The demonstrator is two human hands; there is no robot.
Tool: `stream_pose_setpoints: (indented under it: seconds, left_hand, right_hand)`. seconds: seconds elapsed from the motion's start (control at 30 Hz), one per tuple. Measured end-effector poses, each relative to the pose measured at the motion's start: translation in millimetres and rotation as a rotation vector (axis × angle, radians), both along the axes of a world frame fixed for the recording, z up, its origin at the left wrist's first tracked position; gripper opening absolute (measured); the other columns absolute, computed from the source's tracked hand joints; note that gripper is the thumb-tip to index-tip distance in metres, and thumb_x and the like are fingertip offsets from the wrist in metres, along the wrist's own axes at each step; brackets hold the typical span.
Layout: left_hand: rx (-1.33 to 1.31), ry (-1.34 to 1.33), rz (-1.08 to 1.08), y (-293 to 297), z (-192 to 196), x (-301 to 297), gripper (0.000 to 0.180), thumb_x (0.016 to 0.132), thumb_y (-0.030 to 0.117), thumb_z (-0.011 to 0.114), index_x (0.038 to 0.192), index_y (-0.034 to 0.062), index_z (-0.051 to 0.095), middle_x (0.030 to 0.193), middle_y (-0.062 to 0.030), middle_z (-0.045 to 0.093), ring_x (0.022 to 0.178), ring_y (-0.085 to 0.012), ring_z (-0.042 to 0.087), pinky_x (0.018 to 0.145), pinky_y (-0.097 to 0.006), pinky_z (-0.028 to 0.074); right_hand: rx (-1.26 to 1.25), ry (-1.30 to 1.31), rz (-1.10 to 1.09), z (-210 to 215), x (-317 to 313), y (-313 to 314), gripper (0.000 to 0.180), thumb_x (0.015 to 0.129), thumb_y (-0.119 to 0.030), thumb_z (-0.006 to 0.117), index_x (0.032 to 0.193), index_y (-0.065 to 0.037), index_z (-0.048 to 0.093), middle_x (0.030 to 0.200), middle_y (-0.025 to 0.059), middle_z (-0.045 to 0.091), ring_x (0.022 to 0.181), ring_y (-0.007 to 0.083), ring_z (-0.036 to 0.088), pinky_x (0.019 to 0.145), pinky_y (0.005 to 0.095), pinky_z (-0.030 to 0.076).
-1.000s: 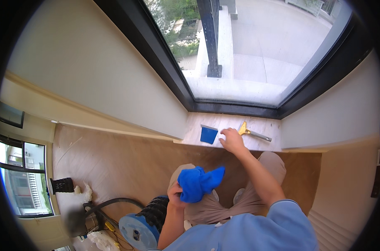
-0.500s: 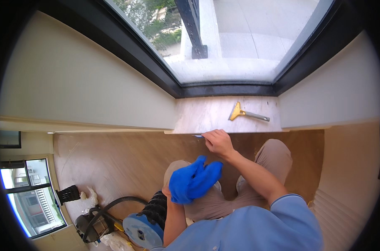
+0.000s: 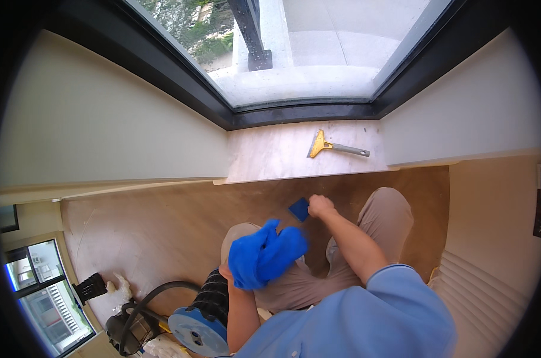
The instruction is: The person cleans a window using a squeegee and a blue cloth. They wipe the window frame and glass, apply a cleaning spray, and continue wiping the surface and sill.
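A bright blue cloth (image 3: 264, 256) is bunched up over my left hand (image 3: 225, 272), in front of my left knee. Most of that hand's fingers are hidden under the folds, but the cloth is held in it. My right hand (image 3: 321, 206) is closed on the edge of a flat, dark blue square piece (image 3: 299, 209); whether this is a pad or a scraper blade I cannot make out. It hangs above the floor, just short of the window sill. On the sill lies a scraper (image 3: 336, 147) with a yellow head and a grey handle, untouched.
The pale marble sill (image 3: 264, 149) runs below a dark-framed window (image 3: 300, 112). Cream walls flank it. At lower left stand a round blue-lidded drum (image 3: 197, 331), a black hose (image 3: 157, 298) and a black machine (image 3: 124, 325). My bent knees are beneath my arms.
My right hand has drawn back from the sill's front edge, and the square piece now shows its flat face. The cloth stays in my left hand. The view has shifted slightly.
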State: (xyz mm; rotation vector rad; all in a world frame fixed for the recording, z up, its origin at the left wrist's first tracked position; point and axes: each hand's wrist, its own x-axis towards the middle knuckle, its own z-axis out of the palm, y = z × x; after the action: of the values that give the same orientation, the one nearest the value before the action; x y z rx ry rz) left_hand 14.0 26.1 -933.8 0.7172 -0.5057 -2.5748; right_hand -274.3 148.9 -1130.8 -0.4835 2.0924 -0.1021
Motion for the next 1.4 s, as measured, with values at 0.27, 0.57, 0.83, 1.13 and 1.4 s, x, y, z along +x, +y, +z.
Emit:
stream_pose_setpoints:
  seconds: [0.27,0.57,0.83,1.13,1.4]
  left_hand:
    - [-0.055,0.038,-0.048,-11.4,-19.7,-4.1,0.095,0.078,0.036,0.073,0.158,-0.0073,0.042,0.158,-0.0266,0.052,0.145,-0.0422,0.051,0.126,-0.052,0.037]
    - [-0.066,-0.018,-0.057,-12.0,53.5,-51.0,0.085,0.075,0.026,0.073,0.151,-0.0043,0.049,0.145,-0.0234,0.061,0.133,-0.0397,0.06,0.117,-0.051,0.047]
    - [-0.594,-0.421,-0.434,-51.0,81.1,-87.1,0.046,0.086,0.006,0.067,0.131,-0.0027,0.067,0.125,-0.0158,0.073,0.12,-0.0295,0.068,0.106,-0.042,0.053]
    - [-0.755,-0.462,0.144,-111.4,160.6,-101.8,0.042,0.105,0.032,0.065,0.132,-0.0005,0.068,0.128,-0.0133,0.074,0.118,-0.0233,0.071,0.101,-0.04,0.055]
    - [-0.918,-0.731,0.072,-44.9,77.5,-62.7,0.019,0.103,0.013,0.069,0.115,-0.0009,0.077,0.102,-0.0069,0.079,0.095,-0.0138,0.074,0.087,-0.03,0.059]
  right_hand:
    - [-0.401,0.905,0.05,145.1,-129.5,-13.3,0.022,0.086,-0.014,0.071,0.108,-0.011,0.072,0.104,0.0132,0.072,0.102,0.0357,0.07,0.082,0.0516,0.06]
    - [-0.208,0.692,0.18,136.2,-135.2,1.6,0.022,0.087,-0.011,0.072,0.109,-0.009,0.072,0.107,0.015,0.07,0.103,0.0362,0.07,0.091,0.0494,0.059]
    - [-1.139,-0.533,-0.031,295.1,-32.2,-31.6,0.052,0.09,-0.038,0.085,0.127,-0.003,0.071,0.126,0.0171,0.071,0.116,0.0363,0.066,0.101,0.0418,0.053]
    - [-1.535,-0.838,-0.409,392.5,-51.7,-123.5,0.035,0.092,-0.01,0.078,0.126,0.0,0.073,0.115,0.0046,0.075,0.103,0.0115,0.068,0.096,0.031,0.054]
    - [-2.032,0.886,0.173,651.3,-73.5,-338.4,0.058,0.101,-0.032,0.069,0.14,0.008,0.054,0.152,0.0303,0.05,0.127,0.0513,0.058,0.103,0.0501,0.052]
